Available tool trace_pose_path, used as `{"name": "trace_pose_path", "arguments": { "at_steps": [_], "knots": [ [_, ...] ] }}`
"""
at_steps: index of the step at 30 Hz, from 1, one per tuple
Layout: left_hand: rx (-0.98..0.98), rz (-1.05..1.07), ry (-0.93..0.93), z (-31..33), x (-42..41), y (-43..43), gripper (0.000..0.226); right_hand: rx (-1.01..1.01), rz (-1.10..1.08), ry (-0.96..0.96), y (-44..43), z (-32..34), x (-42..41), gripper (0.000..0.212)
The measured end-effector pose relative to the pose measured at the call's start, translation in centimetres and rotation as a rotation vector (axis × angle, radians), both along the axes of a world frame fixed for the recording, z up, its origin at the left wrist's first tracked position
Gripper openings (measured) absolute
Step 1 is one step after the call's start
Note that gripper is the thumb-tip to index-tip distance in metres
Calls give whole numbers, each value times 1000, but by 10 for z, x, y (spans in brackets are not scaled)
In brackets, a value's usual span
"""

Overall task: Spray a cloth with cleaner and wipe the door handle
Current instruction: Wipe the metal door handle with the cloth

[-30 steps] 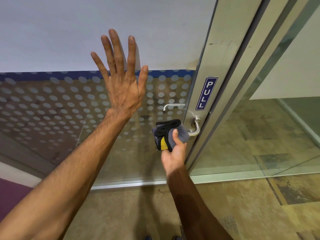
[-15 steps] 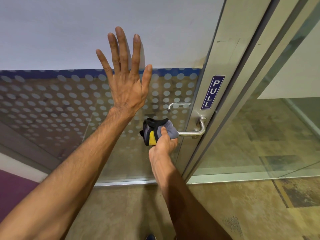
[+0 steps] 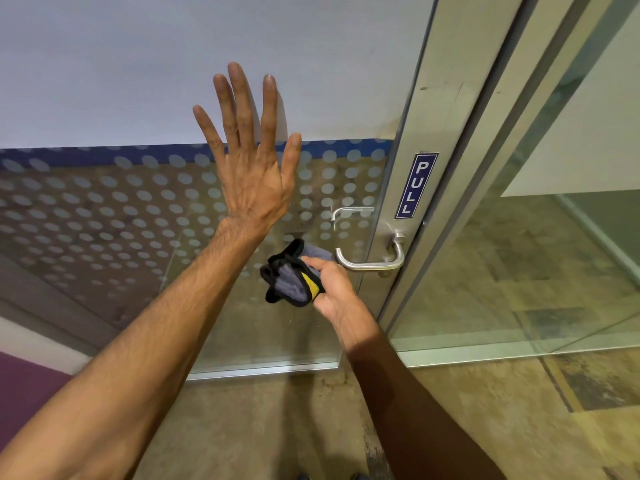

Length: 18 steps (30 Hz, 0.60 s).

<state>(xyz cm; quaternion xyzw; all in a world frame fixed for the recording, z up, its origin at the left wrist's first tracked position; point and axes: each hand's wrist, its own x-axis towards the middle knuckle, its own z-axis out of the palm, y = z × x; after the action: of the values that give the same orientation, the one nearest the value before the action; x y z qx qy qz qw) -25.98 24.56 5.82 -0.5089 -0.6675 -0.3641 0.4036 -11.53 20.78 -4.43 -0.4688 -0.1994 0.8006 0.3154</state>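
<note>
While the left hand point(image 3: 251, 181) lies flat with fingers spread on the glass door point(image 3: 104, 220), the right hand point(image 3: 330, 289) grips a bunched grey cloth point(image 3: 289, 275) just beside the door handle's point(image 3: 374, 265) free end.

The door handle point(image 3: 375, 261) was smooth brushed metal. Left of it, the cloth point(image 3: 289, 277) looked soft and matt; the glass door point(image 3: 104, 220) was glossy with frosted dots.
</note>
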Motion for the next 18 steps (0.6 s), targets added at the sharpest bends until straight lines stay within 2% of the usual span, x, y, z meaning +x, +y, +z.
{"name": "trace_pose_path", "arguments": {
  "at_steps": [4,8,12,18],
  "knots": [
    [-7,-20,0,1,2,-3,67,-10,167,-16,-10,-4,21,26],
    [-24,-20,13,0,4,-9,67,-34,251,53,-21,-15,49,37],
    [-32,-24,22,3,7,-16,66,-4,205,274,-30,-16,69,51],
    [-1,-145,-28,17,17,-38,63,14,188,567,-32,-2,90,55]
  ]
}}
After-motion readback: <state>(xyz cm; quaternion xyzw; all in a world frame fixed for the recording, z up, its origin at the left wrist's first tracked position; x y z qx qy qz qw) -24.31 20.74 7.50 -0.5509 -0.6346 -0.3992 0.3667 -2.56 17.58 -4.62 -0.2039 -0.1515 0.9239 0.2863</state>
